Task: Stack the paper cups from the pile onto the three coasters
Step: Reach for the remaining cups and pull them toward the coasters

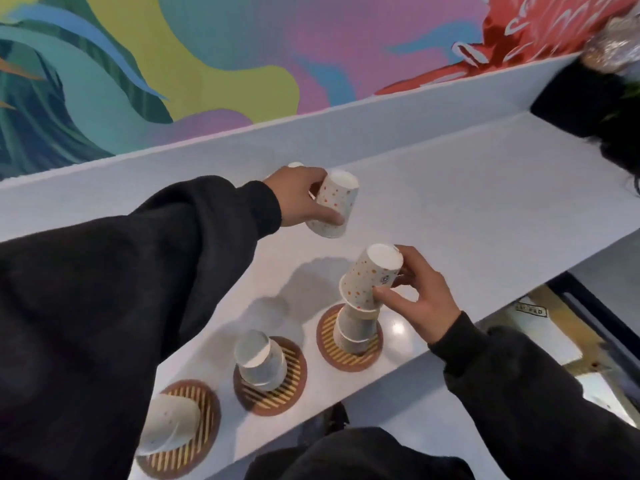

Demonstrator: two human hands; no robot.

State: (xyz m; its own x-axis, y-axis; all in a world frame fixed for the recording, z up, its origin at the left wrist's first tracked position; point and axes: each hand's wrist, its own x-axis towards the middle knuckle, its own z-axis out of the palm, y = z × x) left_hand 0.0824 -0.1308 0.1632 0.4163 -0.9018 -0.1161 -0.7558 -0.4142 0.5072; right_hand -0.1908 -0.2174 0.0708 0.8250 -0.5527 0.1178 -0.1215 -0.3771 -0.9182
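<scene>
Right hand: fingers pinching a dotted cup, upside down and tilted, its rim just over the right stack. Risk: lowered at this tilt, the cup may catch on the stack's top instead of sleeving over it, and a sideways push could lean or topple the stack off the right coaster. Left hand: fingers wrapped around a second cup, held upside down above the table, farther back. Risk: the wide left sleeve hangs right over the left stack and close to the middle stack; a drag of cloth could knock either. Middle coaster and left coaster: each carries a short stack of upturned cups, exact count unclear from blur. Right coaster: taller stack, perhaps three cups. Pile: mostly hidden behind the left hand; one white cup base shows at the far edge, remaining number unknown. Contents: every visible cup sits base up, so none shows its inside and none can hold anything as it stands. Placement judged partly done, all three coasters started.
</scene>
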